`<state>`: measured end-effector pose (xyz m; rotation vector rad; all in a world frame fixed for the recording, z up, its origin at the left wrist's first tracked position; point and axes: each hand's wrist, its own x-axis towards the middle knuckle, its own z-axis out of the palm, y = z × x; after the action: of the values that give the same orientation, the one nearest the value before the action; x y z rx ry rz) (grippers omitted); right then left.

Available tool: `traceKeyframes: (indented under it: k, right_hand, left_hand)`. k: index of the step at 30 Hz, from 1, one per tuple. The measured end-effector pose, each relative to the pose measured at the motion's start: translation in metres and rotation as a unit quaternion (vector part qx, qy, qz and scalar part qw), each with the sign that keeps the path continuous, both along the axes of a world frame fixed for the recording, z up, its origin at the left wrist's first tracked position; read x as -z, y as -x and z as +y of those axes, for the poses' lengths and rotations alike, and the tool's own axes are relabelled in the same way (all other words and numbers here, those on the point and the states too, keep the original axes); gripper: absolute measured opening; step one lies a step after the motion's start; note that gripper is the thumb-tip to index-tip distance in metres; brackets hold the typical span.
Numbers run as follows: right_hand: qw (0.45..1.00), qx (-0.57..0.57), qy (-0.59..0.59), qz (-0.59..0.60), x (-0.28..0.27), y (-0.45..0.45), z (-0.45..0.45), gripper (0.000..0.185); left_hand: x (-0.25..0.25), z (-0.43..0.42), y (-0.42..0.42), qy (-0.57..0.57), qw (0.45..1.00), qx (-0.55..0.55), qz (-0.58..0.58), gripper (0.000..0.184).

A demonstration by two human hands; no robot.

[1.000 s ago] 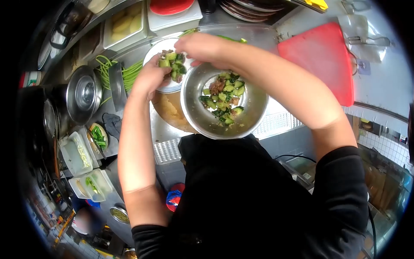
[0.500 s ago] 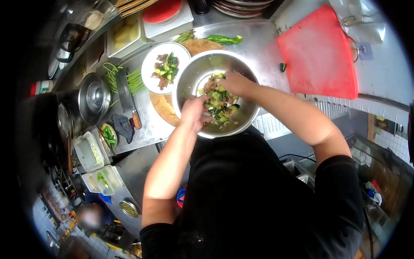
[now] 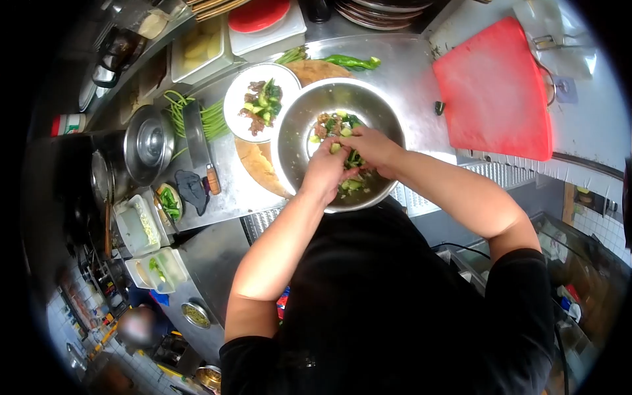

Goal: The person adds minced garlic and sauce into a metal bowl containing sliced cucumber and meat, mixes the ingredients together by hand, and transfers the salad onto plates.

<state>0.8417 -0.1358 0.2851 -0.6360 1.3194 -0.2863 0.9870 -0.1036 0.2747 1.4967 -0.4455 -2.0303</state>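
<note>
A large steel bowl (image 3: 296, 118) holds chopped cucumber, dark greens and brown meat (image 3: 327, 125). Inside it, my left hand (image 3: 324, 172) and my right hand (image 3: 374, 153) meet over the food, fingers curled round a portion of cucumber and greens between them. Part of that portion is hidden by the fingers. Left of the bowl stands a white plate (image 3: 235, 105) with a small heap of the same meat, cucumber and greens in its middle. Both bowl and plate rest over a round wooden board (image 3: 258, 170).
A cleaver (image 3: 195, 131) lies beside long green beans (image 3: 214, 120), near a dark cloth (image 3: 191, 191). A red cutting board (image 3: 490, 92) is at the right. Green peppers (image 3: 352, 62) lie behind the bowl. Another person (image 3: 138, 326) is at the lower left.
Both hands went from the white plate into the bowl, leaving food on the plate. Since the middle frame they have come closer together and gathered a portion.
</note>
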Motion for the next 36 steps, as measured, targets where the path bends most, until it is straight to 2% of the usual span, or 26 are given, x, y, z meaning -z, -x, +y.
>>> traceKeyframes:
  k: [6,11,14,15,18,19,20,21,22,25,30,34,36]
  right_hand:
    - [0.999,0.026,0.019,0.042,0.005,-0.002,0.004,0.033]
    - [0.995,0.044,0.056,0.069,-0.026,-0.012,0.0,0.033]
    - [0.989,0.011,0.14,0.054,-0.064,-0.03,-0.019,0.033]
    - [0.991,0.029,0.132,-0.012,-0.085,-0.042,-0.027,0.034]
    - [0.972,-0.023,0.225,-0.059,-0.087,-0.079,-0.063,0.034]
    - [0.976,-0.059,0.202,-0.052,-0.115,-0.092,-0.073,0.034]
    - [0.972,-0.047,0.227,-0.023,-0.097,-0.111,-0.086,0.034]
    - [0.974,-0.07,0.206,-0.061,-0.098,-0.122,-0.097,0.032]
    - [0.974,-0.089,0.203,-0.039,-0.087,-0.134,-0.109,0.032]
    - [0.972,-0.141,0.19,0.01,-0.05,-0.166,-0.134,0.034]
    - [0.96,-0.222,0.152,0.076,-0.046,-0.179,-0.136,0.04]
    - [0.944,-0.232,0.203,0.115,-0.04,-0.171,-0.136,0.04]
    - [0.898,-0.292,0.29,0.159,-0.049,-0.158,-0.134,0.039]
  left_hand:
    - [-0.009,-0.003,0.001,0.035,0.999,0.035,-0.015,0.034]
    - [-0.042,-0.007,-0.006,0.078,0.997,0.023,-0.007,0.029]
    - [-0.059,-0.024,-0.03,0.148,0.985,0.057,-0.063,0.027]
    - [-0.067,-0.03,-0.038,0.162,0.985,0.021,-0.06,0.027]
    - [-0.109,-0.056,-0.072,0.184,0.97,0.0,-0.158,0.029]
    - [-0.105,-0.066,-0.088,0.19,0.972,-0.025,-0.139,0.027]
    - [-0.098,-0.076,-0.104,0.208,0.97,-0.048,-0.119,0.024]
    - [-0.09,-0.086,-0.118,0.217,0.966,-0.051,-0.129,0.023]
    - [-0.082,-0.094,-0.131,0.225,0.963,-0.052,-0.139,0.022]
    - [-0.053,-0.114,-0.154,0.213,0.955,-0.039,-0.203,0.023]
    - [-0.012,-0.124,-0.166,0.199,0.948,-0.004,-0.248,0.027]
    - [-0.017,-0.123,-0.164,0.205,0.932,0.061,-0.292,0.031]
    - [-0.02,-0.126,-0.166,0.226,0.907,0.101,-0.34,0.036]
